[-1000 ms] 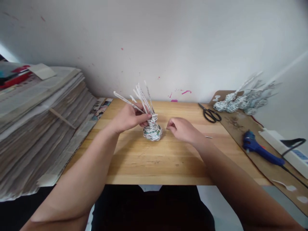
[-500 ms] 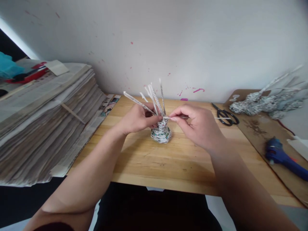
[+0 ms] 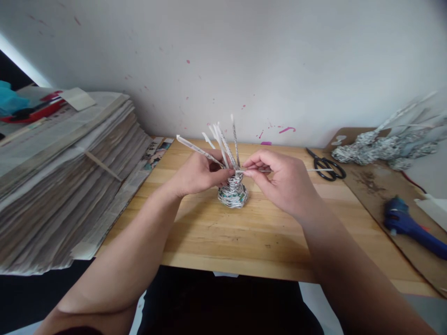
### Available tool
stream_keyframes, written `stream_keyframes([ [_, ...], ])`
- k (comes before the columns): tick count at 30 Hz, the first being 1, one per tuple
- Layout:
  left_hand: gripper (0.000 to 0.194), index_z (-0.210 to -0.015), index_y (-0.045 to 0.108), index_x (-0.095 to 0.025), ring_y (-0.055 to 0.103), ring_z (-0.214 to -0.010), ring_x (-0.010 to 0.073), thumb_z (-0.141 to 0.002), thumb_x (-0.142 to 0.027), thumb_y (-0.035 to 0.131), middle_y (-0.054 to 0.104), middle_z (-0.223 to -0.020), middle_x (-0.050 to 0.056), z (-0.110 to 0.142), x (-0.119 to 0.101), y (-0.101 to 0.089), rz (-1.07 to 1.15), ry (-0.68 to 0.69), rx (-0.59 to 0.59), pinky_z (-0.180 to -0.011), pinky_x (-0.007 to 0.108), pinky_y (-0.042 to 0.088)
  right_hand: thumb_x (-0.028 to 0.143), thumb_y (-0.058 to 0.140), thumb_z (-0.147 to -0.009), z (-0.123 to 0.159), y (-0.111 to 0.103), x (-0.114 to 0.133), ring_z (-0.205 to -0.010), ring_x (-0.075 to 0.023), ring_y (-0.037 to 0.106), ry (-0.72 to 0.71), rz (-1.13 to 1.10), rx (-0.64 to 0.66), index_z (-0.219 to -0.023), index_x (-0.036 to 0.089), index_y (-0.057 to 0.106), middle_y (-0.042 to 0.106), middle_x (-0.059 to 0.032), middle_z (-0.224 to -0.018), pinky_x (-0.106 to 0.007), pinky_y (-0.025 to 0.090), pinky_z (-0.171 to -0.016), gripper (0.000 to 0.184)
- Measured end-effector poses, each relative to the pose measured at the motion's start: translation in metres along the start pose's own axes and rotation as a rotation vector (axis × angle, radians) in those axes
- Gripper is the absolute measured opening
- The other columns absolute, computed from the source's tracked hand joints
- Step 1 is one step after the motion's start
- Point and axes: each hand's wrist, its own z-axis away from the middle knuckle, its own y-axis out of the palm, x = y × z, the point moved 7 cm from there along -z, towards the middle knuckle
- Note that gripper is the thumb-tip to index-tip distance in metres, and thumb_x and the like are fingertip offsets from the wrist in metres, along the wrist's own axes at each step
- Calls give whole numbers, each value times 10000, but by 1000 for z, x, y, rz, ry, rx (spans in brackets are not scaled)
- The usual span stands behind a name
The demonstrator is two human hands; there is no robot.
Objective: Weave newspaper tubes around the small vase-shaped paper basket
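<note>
A small woven paper vase [image 3: 233, 193], made of rolled newspaper strips, stands upright on the wooden table. Several rolled paper sticks [image 3: 223, 144] rise and fan out from its narrow neck. My left hand [image 3: 204, 172] is closed around the neck from the left, thumb in front; its other fingers are partly hidden behind the sticks. To the right of the neck, my right hand [image 3: 279, 179] pinches a thin white paper strip [image 3: 316, 170] between thumb and fingers. That strip runs from the neck through the hand and out to the right, over the scissors' handles.
Black-handled scissors [image 3: 326, 167] lie at the back right. Beyond them are more woven paper pieces [image 3: 370, 146] and a blue glue gun [image 3: 408, 225] on cardboard [image 3: 366, 204]. A tall newspaper stack [image 3: 66, 186] fills the left side. A paint-spotted wall [image 3: 223, 56] stands behind.
My right hand has shifted very slightly left, its fingertips closer to the vase neck. My left hand keeps its hold. The whole view has moved a little.
</note>
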Motion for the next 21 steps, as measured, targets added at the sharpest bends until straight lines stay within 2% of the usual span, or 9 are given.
stream_keyframes([
  [12,126,-810,715,-132,602,-585,118,-804,-254,743,709,-683,29,0,-2,2,-58,33,-13,-522,225,463,109,685,-890,-1,4,-2,-835,-163,739,41,-53,39,-931,207,726,796,-11,-898,-297,532,-758,114],
  [17,132,-814,723,-131,601,-583,120,-794,-258,750,718,-697,34,-1,0,2,-61,30,-23,-530,234,471,199,731,-873,-1,8,-15,-807,-166,720,191,-187,88,-918,197,731,791,-28,-884,-313,549,-758,46],
  [21,154,-826,735,-124,606,-596,126,-783,-271,751,737,-730,51,-1,2,2,-67,21,-19,-546,243,481,219,718,-848,0,12,-22,-764,-160,688,300,-293,156,-924,190,741,772,-34,-866,-311,553,-717,85],
])
